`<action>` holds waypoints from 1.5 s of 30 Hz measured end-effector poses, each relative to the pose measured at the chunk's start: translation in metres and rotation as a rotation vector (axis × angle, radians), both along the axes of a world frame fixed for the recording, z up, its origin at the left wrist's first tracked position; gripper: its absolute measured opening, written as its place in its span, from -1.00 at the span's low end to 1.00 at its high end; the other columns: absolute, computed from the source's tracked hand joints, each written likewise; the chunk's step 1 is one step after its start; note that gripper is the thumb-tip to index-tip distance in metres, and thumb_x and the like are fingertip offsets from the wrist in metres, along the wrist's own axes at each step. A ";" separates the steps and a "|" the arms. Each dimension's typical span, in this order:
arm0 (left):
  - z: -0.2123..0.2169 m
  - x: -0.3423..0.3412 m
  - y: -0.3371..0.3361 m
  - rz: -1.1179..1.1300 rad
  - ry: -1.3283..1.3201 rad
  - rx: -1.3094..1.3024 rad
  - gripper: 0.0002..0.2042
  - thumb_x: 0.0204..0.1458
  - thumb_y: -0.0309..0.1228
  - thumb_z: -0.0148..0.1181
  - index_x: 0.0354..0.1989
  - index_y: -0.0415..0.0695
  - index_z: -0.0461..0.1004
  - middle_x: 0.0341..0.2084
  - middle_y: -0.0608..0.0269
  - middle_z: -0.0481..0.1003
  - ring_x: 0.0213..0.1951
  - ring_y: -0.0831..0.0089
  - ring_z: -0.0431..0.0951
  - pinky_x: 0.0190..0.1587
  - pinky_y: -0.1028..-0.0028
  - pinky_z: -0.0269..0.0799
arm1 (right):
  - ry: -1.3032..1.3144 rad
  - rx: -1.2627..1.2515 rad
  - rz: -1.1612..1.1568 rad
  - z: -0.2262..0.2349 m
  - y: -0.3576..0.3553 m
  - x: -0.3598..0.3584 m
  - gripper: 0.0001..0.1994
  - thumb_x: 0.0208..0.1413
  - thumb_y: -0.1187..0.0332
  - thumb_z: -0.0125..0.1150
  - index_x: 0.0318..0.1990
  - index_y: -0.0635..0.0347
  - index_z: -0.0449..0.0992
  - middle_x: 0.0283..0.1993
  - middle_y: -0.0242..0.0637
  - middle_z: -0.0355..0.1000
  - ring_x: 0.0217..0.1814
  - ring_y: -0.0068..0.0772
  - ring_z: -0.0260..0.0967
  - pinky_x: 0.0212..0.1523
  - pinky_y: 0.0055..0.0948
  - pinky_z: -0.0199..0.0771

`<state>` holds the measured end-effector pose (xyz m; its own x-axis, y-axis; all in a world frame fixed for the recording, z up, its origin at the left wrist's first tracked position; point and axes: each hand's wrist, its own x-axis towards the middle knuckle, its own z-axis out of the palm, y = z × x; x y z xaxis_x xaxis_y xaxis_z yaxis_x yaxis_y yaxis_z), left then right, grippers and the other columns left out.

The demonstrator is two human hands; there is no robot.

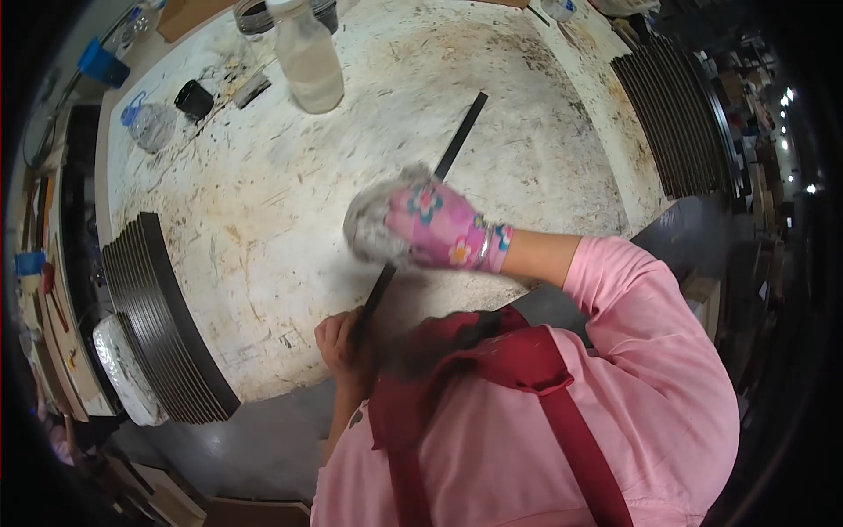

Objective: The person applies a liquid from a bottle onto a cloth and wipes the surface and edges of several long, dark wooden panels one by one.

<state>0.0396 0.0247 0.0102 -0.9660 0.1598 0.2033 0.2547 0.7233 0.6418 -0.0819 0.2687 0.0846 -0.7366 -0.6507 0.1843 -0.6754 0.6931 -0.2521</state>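
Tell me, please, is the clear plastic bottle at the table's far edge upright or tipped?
Upright: the clear plastic bottle stands on its base on the worn white table.

Pink glove (436, 227) with blue and red flowers; long black strip (439, 171); pink shirt (615, 395); dark red apron straps (562, 413); stained off-white worktable (263, 202).

matt black strip (420, 208), rough stained tabletop (263, 220), floral cloth glove (439, 227)

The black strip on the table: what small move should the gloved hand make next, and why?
Probably slide the right hand with its grey cloth farther up the black strip. The cloth sits near the strip's middle, the left hand pins the near end at the table edge, and the far half lies uncovered.
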 end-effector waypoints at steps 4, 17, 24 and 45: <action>-0.001 0.000 0.002 -0.001 0.000 0.068 -0.78 -0.16 -0.55 0.25 -0.26 -0.15 0.55 -0.34 0.21 0.48 -0.23 0.17 0.41 -0.13 0.27 0.30 | 0.036 -0.085 -0.428 -0.011 0.078 -0.057 -0.61 -0.09 0.26 0.22 -0.08 0.17 0.38 -0.14 -0.11 0.34 -0.05 -0.04 0.31 -0.01 -0.15 0.36; 0.009 -0.004 0.014 0.062 0.003 0.010 -0.88 -0.02 -0.45 0.20 -0.30 -0.16 0.50 -0.36 0.14 0.45 -0.20 0.12 0.38 -0.12 0.27 0.25 | 0.053 -0.224 -0.455 0.008 0.096 -0.061 -0.62 -0.05 0.28 0.22 -0.04 0.18 0.43 0.05 -0.07 0.37 0.08 0.01 0.33 0.03 -0.25 0.38; 0.000 -0.002 0.010 0.056 0.008 0.030 -0.82 -0.06 -0.46 0.24 -0.25 -0.16 0.50 -0.28 0.14 0.45 -0.19 0.12 0.37 -0.11 0.27 0.27 | 0.066 -0.081 -0.167 -0.006 -0.012 0.018 -0.62 -0.14 0.28 0.21 -0.13 0.25 0.39 -0.19 -0.10 0.38 -0.16 -0.04 0.38 -0.06 -0.14 0.37; -0.002 -0.001 0.007 0.060 0.049 0.063 -0.76 -0.16 -0.53 0.25 -0.24 -0.14 0.51 -0.27 0.18 0.46 -0.20 0.13 0.40 -0.11 0.26 0.30 | 0.032 -0.144 0.080 -0.026 -0.063 0.046 -0.73 -0.04 0.29 0.10 -0.17 0.19 0.43 -0.14 -0.03 0.41 -0.09 -0.01 0.42 -0.03 -0.14 0.45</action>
